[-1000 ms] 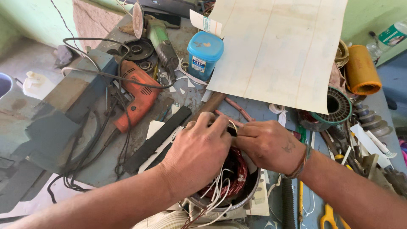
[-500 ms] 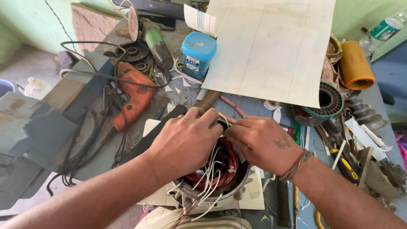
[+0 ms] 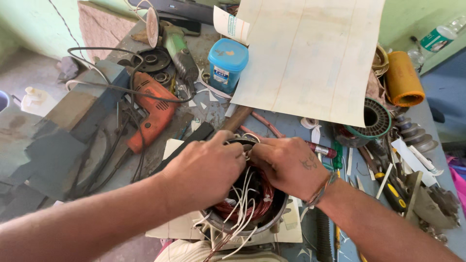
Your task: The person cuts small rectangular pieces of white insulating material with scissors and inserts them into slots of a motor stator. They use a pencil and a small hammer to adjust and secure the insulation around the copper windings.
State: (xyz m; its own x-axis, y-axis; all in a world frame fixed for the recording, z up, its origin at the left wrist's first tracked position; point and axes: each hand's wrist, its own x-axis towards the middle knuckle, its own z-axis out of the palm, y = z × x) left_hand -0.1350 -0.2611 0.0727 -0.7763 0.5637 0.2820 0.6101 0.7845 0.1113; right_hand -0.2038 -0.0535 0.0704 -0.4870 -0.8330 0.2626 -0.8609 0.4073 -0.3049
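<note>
Head view, the only one here: pretty cluttered blue-grey bench (image 3: 291, 128) with green walls behind it and a bare grey floor off to the left. An orange drill (image 3: 154, 114) lies on the left with black cables looped over it, and a green grinder (image 3: 177, 48) sits just behind it. A blue tub (image 3: 227, 63) stands near the middle back, right beside a big cream paper sheet (image 3: 310, 53) that covers the back of the bench. On the right there's an orange roll (image 3: 403, 80), a second stator with a green rim (image 3: 374, 119), and a pile of screwdrivers and scraps.

The stator (image 3: 247, 204) sits at the near edge, right in front of the person, copper windings inside and white leads (image 3: 238, 213) spilling out toward the camera. Both hands are on its far rim. The left hand (image 3: 206, 170) is curled closed over the rim and leads, and the right hand (image 3: 286, 165) is pinched closed on the wires where the fingertips meet. Can't tell exactly which strands each one has.

Versus half a second back: hands and stator are in the same spot, same grip. The camera tilted a bit, so the tub and sheet sit slightly lower in frame.
</note>
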